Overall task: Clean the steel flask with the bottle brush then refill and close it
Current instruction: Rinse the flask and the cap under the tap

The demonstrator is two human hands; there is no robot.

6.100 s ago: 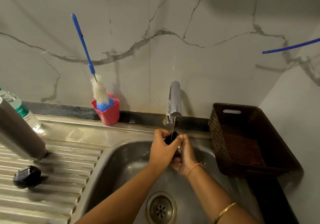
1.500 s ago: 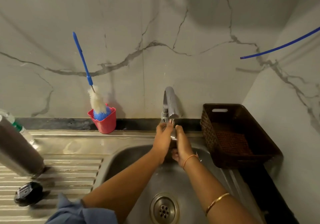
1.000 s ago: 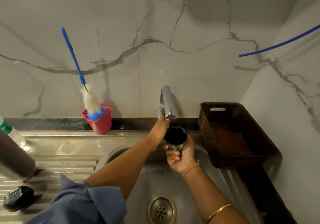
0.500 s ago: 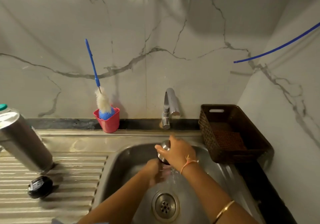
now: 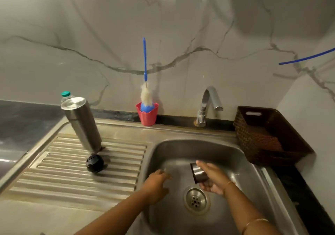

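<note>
Head view, the only 1 we have. The right hand [image 5: 213, 180] is low in the sink basin [image 5: 241, 155], fingers curled round a small steel cup [image 5: 198, 173]. The cup is tipped on its side just above the drain [image 5: 196, 200], at about 12 o'clock from it. Its open end seems to face 9 o'clock.

The left hand [image 5: 155, 182] hangs at 9 o'clock of the drain, fingers loosely spread, gripping nothing and well apart from the cup.

Where's the main item? The steel flask [image 5: 81, 124] stands on the ribbed drainboard [image 5: 54, 171], out at 10 o'clock from the basin. A flat closed end is up, so it looks parked mouth-down to drain. The black stopper [image 5: 94, 163] lies just beside its foot at 6 o'clock.

The bottle brush [image 5: 145, 89] sits head-down in the red cup [image 5: 147, 115] against the wall, 11 o'clock of the tap [image 5: 208, 104]. No water can be seen coming from the tap.

My read: this is shaking the rinsed cup dry.

- Tip the open end down over the drain so drips stay in the basin.
- Grip firmly, since wet steel slides.
- Park it rim-down on the ribs by the stopper.
- Use the free left hand to fetch the flask for refilling.
</note>
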